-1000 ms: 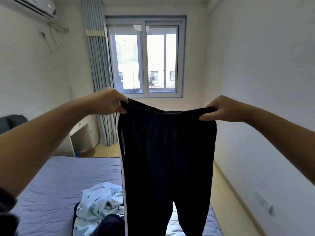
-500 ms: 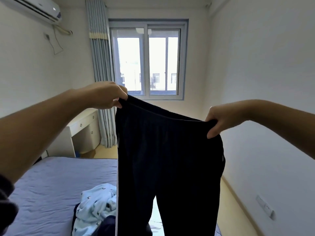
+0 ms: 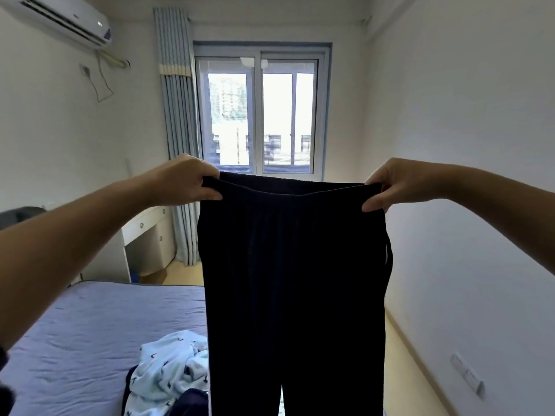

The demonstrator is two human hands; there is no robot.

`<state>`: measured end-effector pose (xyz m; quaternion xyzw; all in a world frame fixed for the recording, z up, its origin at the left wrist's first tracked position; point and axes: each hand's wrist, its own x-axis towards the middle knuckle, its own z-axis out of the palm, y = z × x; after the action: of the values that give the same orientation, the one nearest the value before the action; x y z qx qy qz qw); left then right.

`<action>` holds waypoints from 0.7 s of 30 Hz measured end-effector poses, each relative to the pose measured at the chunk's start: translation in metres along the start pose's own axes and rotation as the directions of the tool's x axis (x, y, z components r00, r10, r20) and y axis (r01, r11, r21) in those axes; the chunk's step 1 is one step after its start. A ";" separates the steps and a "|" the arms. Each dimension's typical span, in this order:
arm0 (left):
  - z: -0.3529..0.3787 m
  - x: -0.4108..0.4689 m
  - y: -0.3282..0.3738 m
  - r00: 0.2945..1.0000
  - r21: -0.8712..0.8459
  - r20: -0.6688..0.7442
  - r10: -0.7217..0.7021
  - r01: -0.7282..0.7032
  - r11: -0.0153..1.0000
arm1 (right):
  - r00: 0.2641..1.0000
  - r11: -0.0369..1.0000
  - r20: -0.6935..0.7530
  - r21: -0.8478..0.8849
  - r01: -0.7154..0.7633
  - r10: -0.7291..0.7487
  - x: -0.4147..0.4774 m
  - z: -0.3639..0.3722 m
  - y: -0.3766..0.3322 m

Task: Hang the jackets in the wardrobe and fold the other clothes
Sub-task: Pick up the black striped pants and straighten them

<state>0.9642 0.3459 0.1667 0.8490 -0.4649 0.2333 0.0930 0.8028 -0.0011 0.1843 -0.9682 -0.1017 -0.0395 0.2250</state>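
A pair of dark navy trousers (image 3: 294,280) hangs in the air in front of me, waistband up and stretched level, legs dropping out of view at the bottom. My left hand (image 3: 183,183) grips the left end of the waistband. My right hand (image 3: 393,184) grips the right end, thumb in front of the cloth. Both arms reach forward at about chest height. On the bed below lies a crumpled light blue garment (image 3: 171,370) with small dark marks, partly hidden by the trousers, with a dark garment (image 3: 189,403) beside it.
A bed with a lilac sheet (image 3: 90,331) fills the lower left. A white desk with drawers (image 3: 144,235) stands past it by the striped curtain (image 3: 177,130) and window (image 3: 261,112). A bare wall (image 3: 465,205) runs along the right, with a strip of wooden floor (image 3: 402,370) beside the bed.
My right hand rose and my left hand dropped slightly, so the tilted waistband is now level and pulled taut. The view moved a little closer to the window.
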 end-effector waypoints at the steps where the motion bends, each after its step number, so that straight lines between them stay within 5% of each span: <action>1: -0.001 -0.001 0.000 1.000 -0.021 -0.014 -0.010 0.010 1.000 | 1.000 1.000 0.003 -0.010 -0.002 0.002 -0.001 -0.002 -0.001; 6: -0.003 0.004 -0.001 0.991 -0.197 -0.054 -0.125 0.112 0.974 | 0.994 1.000 -0.105 0.027 0.003 0.000 0.000 -0.009 0.001; 10: -0.004 0.009 0.001 0.940 -0.599 0.035 -0.339 0.292 0.746 | 0.983 0.934 -0.154 0.354 -0.037 0.098 0.007 -0.005 0.012; 13: 0.010 0.019 0.005 0.834 -0.683 0.178 -0.522 0.486 0.545 | 0.960 0.876 -0.144 0.459 -0.149 0.239 0.017 0.008 0.020; 16: 0.039 0.032 0.014 0.635 -0.656 0.105 -0.765 0.623 0.427 | 0.844 0.777 -0.289 0.593 -0.213 0.452 0.040 0.040 0.023; 19: 0.063 0.039 0.044 0.539 -0.755 0.057 -0.840 0.573 0.317 | 0.699 0.719 -0.452 0.682 -0.130 0.554 0.062 0.078 0.017; 21: 0.075 0.043 0.062 0.558 -0.860 0.136 -0.818 0.476 0.182 | 0.715 0.741 -0.492 0.670 -0.053 0.496 0.068 0.096 0.005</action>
<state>0.9553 0.2518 0.1182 0.7495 -0.0721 0.0696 0.6544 0.8727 0.0495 0.1043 -0.7699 0.1291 -0.2974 0.5497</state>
